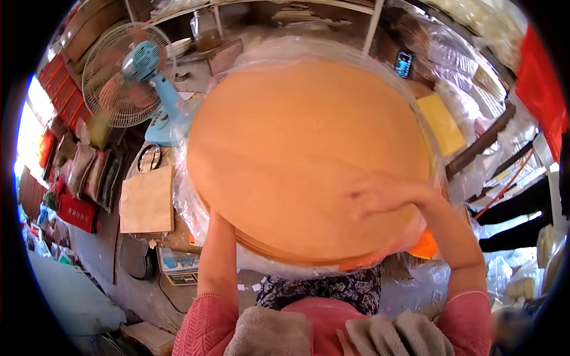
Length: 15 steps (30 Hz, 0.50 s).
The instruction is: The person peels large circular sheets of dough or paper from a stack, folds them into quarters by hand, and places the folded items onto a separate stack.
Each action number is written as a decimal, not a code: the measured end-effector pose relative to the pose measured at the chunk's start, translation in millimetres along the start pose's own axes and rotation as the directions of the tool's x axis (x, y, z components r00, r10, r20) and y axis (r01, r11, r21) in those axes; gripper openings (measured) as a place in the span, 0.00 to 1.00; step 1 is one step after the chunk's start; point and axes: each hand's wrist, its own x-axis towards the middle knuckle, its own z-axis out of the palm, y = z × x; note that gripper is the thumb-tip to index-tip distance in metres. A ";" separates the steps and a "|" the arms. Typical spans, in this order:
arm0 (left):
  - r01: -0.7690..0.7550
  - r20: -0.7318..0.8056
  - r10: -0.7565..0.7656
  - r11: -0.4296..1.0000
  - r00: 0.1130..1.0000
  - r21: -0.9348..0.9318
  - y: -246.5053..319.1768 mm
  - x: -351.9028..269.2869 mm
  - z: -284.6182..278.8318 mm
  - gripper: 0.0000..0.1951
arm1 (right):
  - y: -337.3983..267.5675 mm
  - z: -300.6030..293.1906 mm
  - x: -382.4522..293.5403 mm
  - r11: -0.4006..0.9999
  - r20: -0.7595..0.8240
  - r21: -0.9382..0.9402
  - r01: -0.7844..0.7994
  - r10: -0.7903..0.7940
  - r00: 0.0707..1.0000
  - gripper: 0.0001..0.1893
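A large stack of round, orange-tan sheets [303, 133] lies before me on clear plastic film [189, 209]. My right hand [376, 193] is over the right part of the top sheet, blurred, with its fingers bent; whether it pinches anything is unclear. The left forearm reaches to the stack's lower left edge, where my left hand is hidden beneath the upper sheet or sheets. Several sheet edges show along the near rim, with an orange piece of material [423, 244] under the film at the near right.
A blue electric fan [142, 60] stands at the back left, above a square tan board [147, 200]. To the right lie a yellow sheet [441, 124], a lit phone [403, 64] and plastic-wrapped bundles [452, 55]. A glass jar [207, 33] is on the back shelf.
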 end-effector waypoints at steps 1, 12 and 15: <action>-0.029 -0.035 0.029 1.000 0.999 -0.001 5.2 7.3 -10.5 0.23 | -19.4 -11.2 35.9 1.000 -0.057 0.009 -0.017 0.018 0.998 0.31; -0.301 0.018 0.303 0.936 0.953 0.182 -49.9 87.3 42.8 0.25 | -62.6 -69.3 301.9 0.889 -0.304 0.436 -0.138 0.290 0.907 0.34; -0.354 0.029 0.392 0.793 0.920 0.496 -50.1 111.4 27.7 0.31 | -33.8 -105.7 292.7 0.878 -0.377 0.471 -0.084 0.286 0.881 0.28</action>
